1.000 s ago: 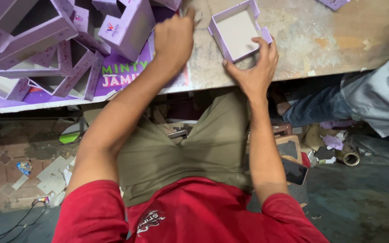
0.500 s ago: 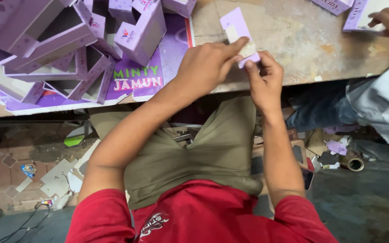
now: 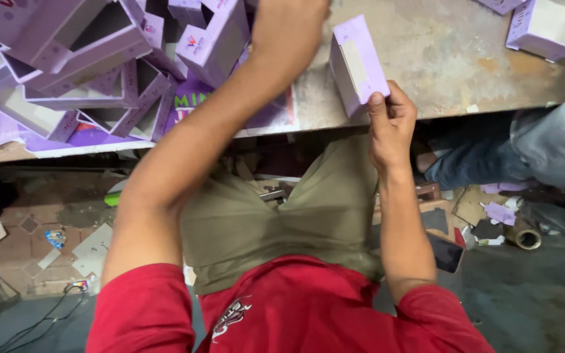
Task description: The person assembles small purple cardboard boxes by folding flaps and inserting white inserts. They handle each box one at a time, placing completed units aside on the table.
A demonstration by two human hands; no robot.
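The right hand (image 3: 392,124) pinches the small lilac cardboard box (image 3: 359,65) at its 6 o'clock corner; light, crushable, so grip the edges. The left hand (image 3: 289,33) reaches toward 12 o'clock, its grip indeterminate.

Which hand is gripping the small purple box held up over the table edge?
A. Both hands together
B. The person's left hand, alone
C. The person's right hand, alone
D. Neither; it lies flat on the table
C: the right hand pinches the small purple box by its lower edge and holds it tilted over the table, while the left hand is raised beside it, reaching toward the pile of open purple boxes.
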